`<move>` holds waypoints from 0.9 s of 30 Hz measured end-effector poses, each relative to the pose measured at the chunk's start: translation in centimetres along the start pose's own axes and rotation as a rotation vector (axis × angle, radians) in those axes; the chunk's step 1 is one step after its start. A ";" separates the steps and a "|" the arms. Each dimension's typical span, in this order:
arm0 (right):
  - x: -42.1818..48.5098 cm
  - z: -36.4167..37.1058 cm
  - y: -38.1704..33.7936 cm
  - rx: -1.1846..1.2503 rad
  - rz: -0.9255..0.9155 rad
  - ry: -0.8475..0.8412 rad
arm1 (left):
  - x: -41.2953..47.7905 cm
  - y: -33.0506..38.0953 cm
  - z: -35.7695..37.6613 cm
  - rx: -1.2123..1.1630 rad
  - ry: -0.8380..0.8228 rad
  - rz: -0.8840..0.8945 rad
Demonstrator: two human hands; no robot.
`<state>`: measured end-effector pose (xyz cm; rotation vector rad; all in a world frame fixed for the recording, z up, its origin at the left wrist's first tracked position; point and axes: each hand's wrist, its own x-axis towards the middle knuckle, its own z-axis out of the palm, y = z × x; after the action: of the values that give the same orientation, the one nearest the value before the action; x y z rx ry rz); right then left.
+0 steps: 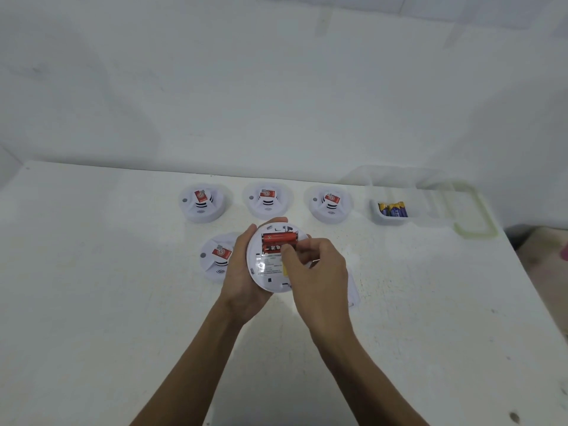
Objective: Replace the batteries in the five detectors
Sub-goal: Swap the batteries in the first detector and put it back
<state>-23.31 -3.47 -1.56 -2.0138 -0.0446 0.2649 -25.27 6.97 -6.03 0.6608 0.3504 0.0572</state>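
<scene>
My left hand (242, 272) cups a round white detector (266, 273) turned underside up, above the table. Its open bay shows two red batteries (279, 237), one above the other. The fingertips of my right hand (316, 269) pinch the right end of the lower red battery. Three more white detectors with red stickers stand in a row at the back: left (201, 202), middle (266, 199), right (329, 202). Another detector (216, 256) lies just left of my left hand, partly hidden by it. Purple-and-yellow batteries (393, 209) lie in a clear box.
The clear plastic box (388, 221) sits at the back right of the white table (123, 302), with its clear lid (473, 210) beside it near the right edge. A white piece (352, 287) lies under my right hand. A white wall rises behind.
</scene>
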 end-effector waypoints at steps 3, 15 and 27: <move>-0.1 0.1 -0.2 0.029 0.002 -0.002 | 0.0 0.0 0.1 0.016 0.008 0.011; -0.5 0.2 -0.7 0.167 -0.166 0.138 | -0.1 0.0 0.4 0.033 0.004 0.016; 1.5 -2.1 -1.5 0.099 -0.513 -0.127 | -0.7 0.5 0.7 -0.076 -0.011 0.002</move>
<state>-21.32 -4.46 0.39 -1.8136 -0.6065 0.0631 -25.63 6.86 -5.05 0.5865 0.3353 0.0688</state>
